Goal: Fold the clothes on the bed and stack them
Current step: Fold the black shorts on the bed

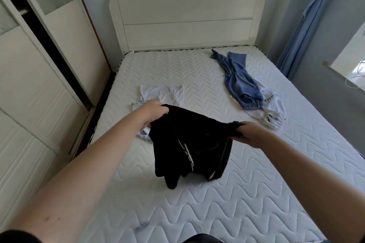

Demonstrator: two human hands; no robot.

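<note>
A black garment point(189, 144) with thin white stripes hangs above the white quilted mattress point(197, 203), stretched between my hands. My left hand point(153, 112) grips its upper left edge and my right hand point(249, 134) grips its upper right edge. Its lower part dangles just over the bed. A white garment point(164, 94) lies flat behind my left hand, with a pale checked cloth point(143, 134) partly hidden under the black one. Blue jeans point(239, 81) lie crumpled at the far right, on top of a white printed garment point(272, 108).
The white headboard point(185, 19) stands at the far end. A white wardrobe point(29, 85) lines the left side close to the bed edge. Blue curtains point(308, 25) and a window sill point(351, 77) are on the right.
</note>
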